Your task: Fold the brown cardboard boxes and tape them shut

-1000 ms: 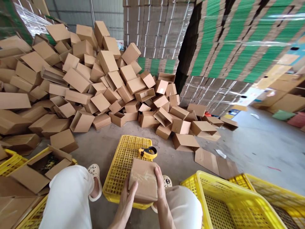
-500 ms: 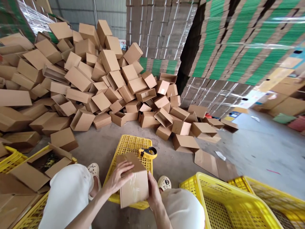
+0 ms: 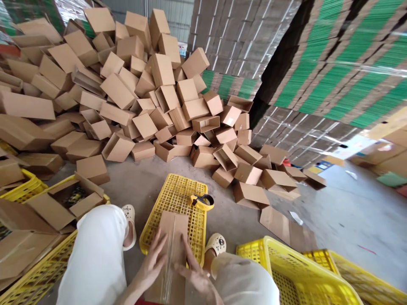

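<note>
A closed cardboard box (image 3: 174, 228) lies lengthwise toward me, partly on an upturned yellow plastic crate (image 3: 155, 212). Clear tape runs along the seam on its top. My left hand (image 3: 152, 260) rests on the box's left side with fingers stretched out and apart. On the right side, my right hand (image 3: 193, 271) touches the top, its fingers likewise spread. A yellow and black tape dispenser (image 3: 202, 202) sits at the crate's right edge, beyond the box.
A large heap of cardboard boxes (image 3: 143, 106) fills the floor ahead. Yellow baskets (image 3: 286, 262) stand on my right. At left, an open carton (image 3: 54, 207) with dark and yellow contents sits in another basket. Flattened cardboard stacks (image 3: 337, 63) rise behind.
The box has gone from standing tilted on the crate to lying flat nearer me, taped seam up. Both hands have come down onto its sides. The view has shifted left.
</note>
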`<state>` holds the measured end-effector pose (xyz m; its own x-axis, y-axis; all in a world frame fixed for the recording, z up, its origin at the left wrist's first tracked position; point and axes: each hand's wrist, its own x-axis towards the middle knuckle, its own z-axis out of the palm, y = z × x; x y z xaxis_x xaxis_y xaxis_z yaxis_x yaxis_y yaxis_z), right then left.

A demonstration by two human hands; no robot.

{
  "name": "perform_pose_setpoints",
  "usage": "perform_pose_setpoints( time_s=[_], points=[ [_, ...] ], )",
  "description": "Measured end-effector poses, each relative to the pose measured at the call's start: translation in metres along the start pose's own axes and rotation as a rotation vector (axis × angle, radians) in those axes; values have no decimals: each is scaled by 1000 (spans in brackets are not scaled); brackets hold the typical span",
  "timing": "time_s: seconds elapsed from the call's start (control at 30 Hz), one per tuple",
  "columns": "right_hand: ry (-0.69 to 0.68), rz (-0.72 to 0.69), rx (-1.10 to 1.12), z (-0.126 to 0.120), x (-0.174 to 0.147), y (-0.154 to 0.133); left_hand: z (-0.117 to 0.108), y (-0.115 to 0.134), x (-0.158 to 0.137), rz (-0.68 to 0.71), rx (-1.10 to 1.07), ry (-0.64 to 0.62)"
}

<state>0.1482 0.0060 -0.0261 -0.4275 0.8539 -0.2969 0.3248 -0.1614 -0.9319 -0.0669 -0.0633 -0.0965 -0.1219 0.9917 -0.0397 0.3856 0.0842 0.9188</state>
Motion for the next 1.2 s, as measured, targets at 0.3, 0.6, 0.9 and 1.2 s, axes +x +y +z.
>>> perform_pose_setpoints(
  time_s=[0.3, 0.6, 0.9, 1.2],
  points=[
    [4, -134, -488, 32, 10, 22, 5, 1, 33, 44, 136, 121],
    [218, -110, -445, 44, 65, 25, -14, 13, 100, 59, 152, 139],
    [311, -115, -407, 30, 142, -1, -21, -1, 129, 35, 102, 186],
    [472, -158, -434, 43, 157, -9, -24, -11, 135, 30, 108, 125]
  ],
)
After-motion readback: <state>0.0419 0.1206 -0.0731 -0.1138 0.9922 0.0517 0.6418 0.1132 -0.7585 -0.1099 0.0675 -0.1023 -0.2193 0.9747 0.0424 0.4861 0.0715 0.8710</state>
